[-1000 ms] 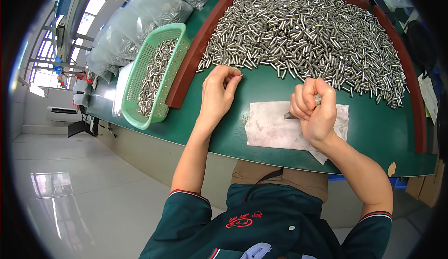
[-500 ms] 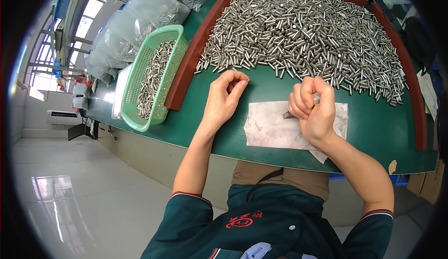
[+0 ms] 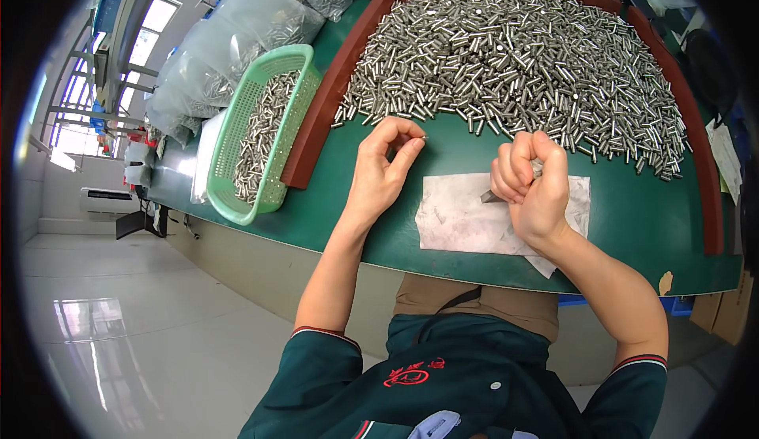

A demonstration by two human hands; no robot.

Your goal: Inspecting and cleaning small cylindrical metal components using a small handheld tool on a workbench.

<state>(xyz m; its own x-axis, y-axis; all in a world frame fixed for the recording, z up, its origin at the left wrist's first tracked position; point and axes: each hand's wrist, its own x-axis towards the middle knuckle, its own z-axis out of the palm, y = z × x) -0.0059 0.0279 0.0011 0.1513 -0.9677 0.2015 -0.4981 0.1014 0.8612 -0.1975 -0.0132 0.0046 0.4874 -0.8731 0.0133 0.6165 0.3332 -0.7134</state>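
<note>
My left hand [image 3: 378, 166] is closed in a pinch over the green table, just short of the pile. Between thumb and forefinger the small end of a metal pin [image 3: 425, 138] shows; the fingers cover the rest. My right hand [image 3: 531, 190] makes a fist above a stained white cloth [image 3: 458, 214]. Something greyish peeks out between its fingers, and a dark wedge-shaped end [image 3: 489, 197] sticks out on the fist's left side. What it is stays hidden. A broad heap of short shiny metal pins [image 3: 514, 60] spreads beyond both hands.
A reddish-brown raised border [image 3: 312, 139] frames the heap on three sides. Left of it stands a light green perforated plastic basket [image 3: 277, 194] holding more pins. Clear plastic bags of pins [image 3: 213, 60] line the table's far left. The table's front edge [image 3: 411, 269] runs before my waist.
My left hand has shifted very slightly to the right, and the pin's end shows more clearly at its fingertips. My right hand stays where it was.
</note>
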